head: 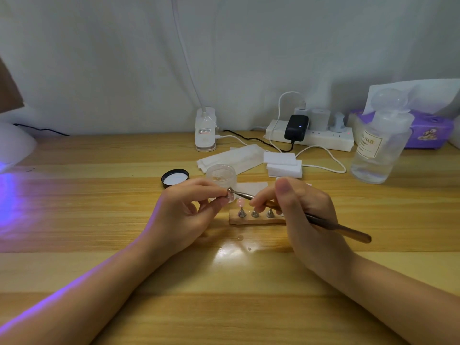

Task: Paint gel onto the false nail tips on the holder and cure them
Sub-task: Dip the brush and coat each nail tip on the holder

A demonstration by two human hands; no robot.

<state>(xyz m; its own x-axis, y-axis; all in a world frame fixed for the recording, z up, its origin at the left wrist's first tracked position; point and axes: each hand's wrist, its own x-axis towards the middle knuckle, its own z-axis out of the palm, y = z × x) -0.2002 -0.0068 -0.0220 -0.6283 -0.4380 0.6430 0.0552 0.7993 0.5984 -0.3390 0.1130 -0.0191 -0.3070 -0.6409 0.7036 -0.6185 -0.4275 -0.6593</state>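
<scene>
Centre of the frame, the left hand (189,207) pinches one pink nail tip (230,197) between thumb and fingertips, lifted clear of the holder (256,221), likely so its surface can be turned up to the tool. The right hand (298,207) grips a metal-handled brush (323,221) like a pen, fingers curled round the shaft, the working end touching the tip: painting looks under way.

Just below the hands, the holder lies on the worktop (224,282) with three bare metal cones showing; another pink tip (241,201) seems to sit just above the leftmost cone, the holder's right end hidden by the hand.

Behind the hands, an open frosted jar (221,173) stands close, its black lid (175,177) beside it, handy for reloading, I judge. White wipes (234,158) and foam blocks (283,165) lie further back.

At right, a clear bottle (380,148) reads "NAIL"; the rest is too small. At far left, a white lamp (15,145) throws violet light across the worktop, presumably ready for curing.
</scene>
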